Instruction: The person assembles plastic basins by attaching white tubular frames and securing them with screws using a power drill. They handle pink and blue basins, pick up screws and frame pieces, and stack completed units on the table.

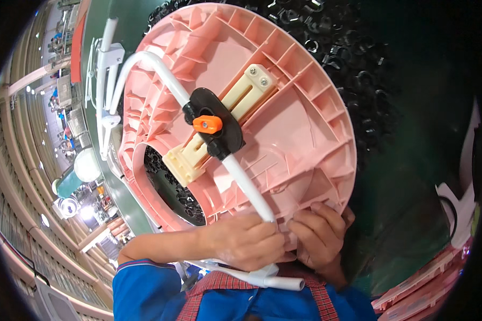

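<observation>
A large pink ribbed plastic panel (326,123) with a rounded outline and an oval opening fills the middle, its ribbed side facing me. Across it runs a bent white tube (246,184), passing through a black bracket (230,131) with an orange knob (207,124). Under the bracket lies a cream slotted strip (250,91), screwed on at its upper end. My left hand (246,241) is closed round the tube's lower end, close to the panel's near edge. Beside it, my right hand (318,235) curls its fingers over the panel's near rim; its thumb is mostly hidden.
Many small black curved clips (353,64) lie heaped on the dark green surface (407,176) behind the panel. More white tubing (104,80) stands at the left, and another white tube (284,282) crosses before my chest. Pink parts (428,289) are stacked at lower right.
</observation>
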The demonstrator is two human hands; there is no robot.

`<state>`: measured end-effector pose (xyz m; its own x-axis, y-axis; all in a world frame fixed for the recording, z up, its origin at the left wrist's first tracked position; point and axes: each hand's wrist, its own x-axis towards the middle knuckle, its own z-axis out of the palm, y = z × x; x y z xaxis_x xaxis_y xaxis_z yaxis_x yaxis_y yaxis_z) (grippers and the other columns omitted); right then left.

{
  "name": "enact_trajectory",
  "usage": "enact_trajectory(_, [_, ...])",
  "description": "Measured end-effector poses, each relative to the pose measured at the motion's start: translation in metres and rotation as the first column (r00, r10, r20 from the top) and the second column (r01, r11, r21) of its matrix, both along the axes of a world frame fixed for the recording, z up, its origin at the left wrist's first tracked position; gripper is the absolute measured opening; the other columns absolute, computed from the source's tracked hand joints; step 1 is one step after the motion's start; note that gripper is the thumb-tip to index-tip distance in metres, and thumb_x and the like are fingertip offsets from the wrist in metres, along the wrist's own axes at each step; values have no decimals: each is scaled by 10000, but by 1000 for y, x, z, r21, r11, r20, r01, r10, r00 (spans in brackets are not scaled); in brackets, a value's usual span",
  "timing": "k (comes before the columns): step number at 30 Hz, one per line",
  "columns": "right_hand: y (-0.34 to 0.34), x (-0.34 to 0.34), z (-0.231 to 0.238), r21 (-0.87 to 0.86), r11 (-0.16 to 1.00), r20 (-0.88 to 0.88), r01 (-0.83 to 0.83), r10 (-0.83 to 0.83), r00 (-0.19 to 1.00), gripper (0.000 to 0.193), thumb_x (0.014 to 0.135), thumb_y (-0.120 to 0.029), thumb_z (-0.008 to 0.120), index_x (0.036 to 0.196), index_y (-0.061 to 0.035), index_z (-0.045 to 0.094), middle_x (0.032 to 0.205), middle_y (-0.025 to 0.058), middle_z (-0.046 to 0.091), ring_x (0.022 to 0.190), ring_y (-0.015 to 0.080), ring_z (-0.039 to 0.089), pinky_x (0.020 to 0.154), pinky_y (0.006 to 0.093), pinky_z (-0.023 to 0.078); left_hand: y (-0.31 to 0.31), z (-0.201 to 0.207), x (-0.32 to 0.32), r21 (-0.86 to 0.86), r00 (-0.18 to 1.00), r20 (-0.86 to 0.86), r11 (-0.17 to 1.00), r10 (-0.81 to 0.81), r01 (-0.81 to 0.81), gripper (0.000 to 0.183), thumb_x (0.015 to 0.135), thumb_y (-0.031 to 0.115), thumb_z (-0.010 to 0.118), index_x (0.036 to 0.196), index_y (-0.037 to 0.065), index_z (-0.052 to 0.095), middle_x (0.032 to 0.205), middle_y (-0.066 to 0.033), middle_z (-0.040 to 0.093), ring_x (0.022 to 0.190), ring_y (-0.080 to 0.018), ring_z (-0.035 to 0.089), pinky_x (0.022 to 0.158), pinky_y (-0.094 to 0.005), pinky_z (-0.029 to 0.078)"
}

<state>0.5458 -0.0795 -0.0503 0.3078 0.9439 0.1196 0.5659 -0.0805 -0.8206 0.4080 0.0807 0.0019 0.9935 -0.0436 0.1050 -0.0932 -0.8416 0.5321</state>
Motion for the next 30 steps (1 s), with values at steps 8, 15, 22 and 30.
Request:
enact_trajectory(8, [-14,4,-9,26,996,109,-80,76,991,184,976,-190,595,900,-142,755,1014,0,742,1192,240,591,1118,518,356,-27,7,-21,26,941,-87,945,327,-326,240,716,320,854,751,145,692,702,53,518,645,-72,576,524,-227,323])
enact_trajectory(15, [-26,1,-15,86,991,104,-102,93,990,228,969,-212,601,872,-117,785,988,39,760,1181,252,594,1078,460,455,-28,2,-18,-19,928,-53,929,368,-370,223,741,339,826,727,167,686,659,57,485,630,-70,564,531,-223,322])
enact_trajectory(22, [-38,-1,-14,33,988,100,-152,148,984,153,947,-290,689,967,-182,796,1014,-48,731,1264,171,532,1148,618,377,-26,-7,-19,-112,928,-12,922,372,-371,234,751,320,821,694,156,666,672,52,504,644,-73,577,545,-209,365])
enact_trajectory(30, [-15,-1,-16,169,985,74,-45,33,997,284,997,-214,544,881,-132,789,934,37,765,1107,248,598,984,360,494,-24,-10,-20,-252,916,41,892,399,-377,192,790,262,832,724,131,708,664,26,515,633,-109,586,527,-241,358])
